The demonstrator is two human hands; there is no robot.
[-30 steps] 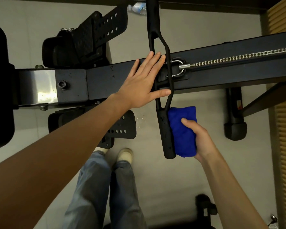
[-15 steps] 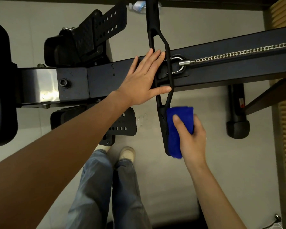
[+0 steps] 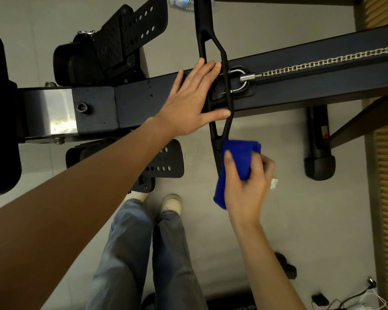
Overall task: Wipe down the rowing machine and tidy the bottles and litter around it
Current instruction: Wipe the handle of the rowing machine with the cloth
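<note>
- Across the dark blue-black steel rail of the rowing machine (image 3: 300, 86), my left hand (image 3: 188, 106) lies flat with its fingers spread open, gripping nothing; the fingertips and thumb press against the black plastic pull handle (image 3: 222, 63) where it sits docked over the rail.
- Below the rail, my right hand (image 3: 246, 182) has its fingers closed around a folded bright blue microfibre cloth (image 3: 238, 157), which is wrapped over the near grip of that handle.
- I judge the step in hand to be wiping the near half of the handle, my left hand bracing it against the silver chain (image 3: 323, 61).
- Next, I think, the cloth should slide along the grip toward the centre bracket, then I would re-brace to reach the far grip.
- A clear plastic bottle (image 3: 184, 1) lies on the grey floor beyond the handle's far end, at the frame's top edge, and a small white scrap of litter (image 3: 274, 183) lies on the floor just beside my right knuckles; both are still to be tidied.
</note>
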